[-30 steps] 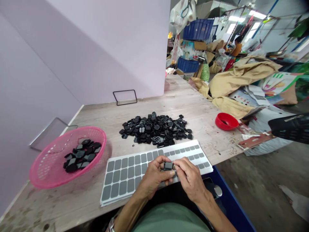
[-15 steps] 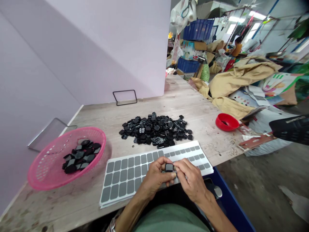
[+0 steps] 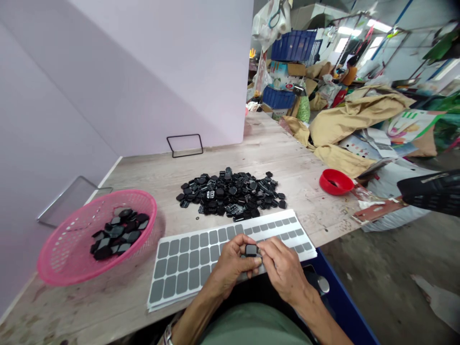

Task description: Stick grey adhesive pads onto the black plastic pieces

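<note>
A small black piece with a grey face (image 3: 250,249) is pinched between the thumb and fingers of my left hand (image 3: 230,266). My right hand (image 3: 283,268) is closed too, its thumb and forefinger gripping the right edge of the same piece; the exact contact is partly hidden. Both hands are over the front edge of a stack of white sheets (image 3: 156,296), whose top sheet carries rows of grey rounded-rectangle stickers. Beyond the sheets lies a loose pile of small black pieces (image 3: 230,191). To the left, a tilted pink basket (image 3: 64,258) contains several black pieces with grey faces.
A red bowl (image 3: 336,183) stands near the table's right edge. Wire stands (image 3: 185,155) sit against the pale partition (image 3: 161,72). Below the table, at right, is a blue crate (image 3: 345,306). Sacks (image 3: 345,117) and blue crates fill the background, where a person sits.
The view has shifted very slightly. Both hands keep the same pinch on the black piece, with hardly any visible movement.
</note>
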`<state>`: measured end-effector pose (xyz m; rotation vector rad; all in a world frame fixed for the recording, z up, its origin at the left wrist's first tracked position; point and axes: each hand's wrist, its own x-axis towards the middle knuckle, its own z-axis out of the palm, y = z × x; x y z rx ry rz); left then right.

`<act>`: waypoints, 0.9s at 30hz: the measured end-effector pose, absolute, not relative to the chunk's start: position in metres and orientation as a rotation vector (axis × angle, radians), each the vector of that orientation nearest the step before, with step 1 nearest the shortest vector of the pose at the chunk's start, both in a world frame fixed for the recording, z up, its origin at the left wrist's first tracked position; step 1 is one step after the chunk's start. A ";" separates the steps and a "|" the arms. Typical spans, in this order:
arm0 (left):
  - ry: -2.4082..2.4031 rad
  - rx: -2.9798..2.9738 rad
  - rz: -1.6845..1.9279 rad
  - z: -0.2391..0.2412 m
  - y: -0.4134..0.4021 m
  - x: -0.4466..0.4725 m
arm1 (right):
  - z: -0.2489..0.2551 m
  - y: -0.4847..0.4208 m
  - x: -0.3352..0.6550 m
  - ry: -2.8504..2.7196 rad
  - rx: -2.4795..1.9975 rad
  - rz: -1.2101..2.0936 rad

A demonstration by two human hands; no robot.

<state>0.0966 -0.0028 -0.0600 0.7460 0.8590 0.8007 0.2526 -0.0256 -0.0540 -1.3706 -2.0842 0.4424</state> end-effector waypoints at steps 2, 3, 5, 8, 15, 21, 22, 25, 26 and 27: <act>0.868 0.778 0.807 -0.061 -0.002 0.096 | -0.054 -0.026 0.252 -2.108 -1.378 0.406; 0.873 0.801 0.809 -0.062 -0.002 0.096 | -0.054 -0.026 0.252 -2.122 -1.384 0.390; 0.882 0.841 0.811 -0.061 -0.002 0.096 | -0.052 -0.026 0.252 -2.158 -1.405 0.382; 0.888 0.838 0.798 -0.059 -0.002 0.096 | -0.048 -0.024 0.252 -2.203 -1.445 0.401; 0.876 0.853 0.799 -0.059 -0.003 0.093 | -0.046 -0.024 0.246 -2.213 -1.459 0.399; 1.159 1.295 0.839 -0.057 -0.001 0.072 | -0.050 -0.019 0.245 -2.307 -1.487 0.355; 1.253 1.395 0.865 -0.054 0.000 0.065 | -0.050 -0.015 0.249 -2.307 -1.532 0.324; 1.441 1.583 0.870 -0.047 0.007 0.050 | -0.050 0.001 0.261 -2.255 -1.682 0.222; 1.442 1.639 0.844 -0.046 0.009 0.048 | -0.049 0.008 0.263 -2.258 -1.707 0.191; 1.411 1.708 0.810 -0.047 0.011 0.047 | -0.049 0.014 0.263 -2.271 -1.720 0.160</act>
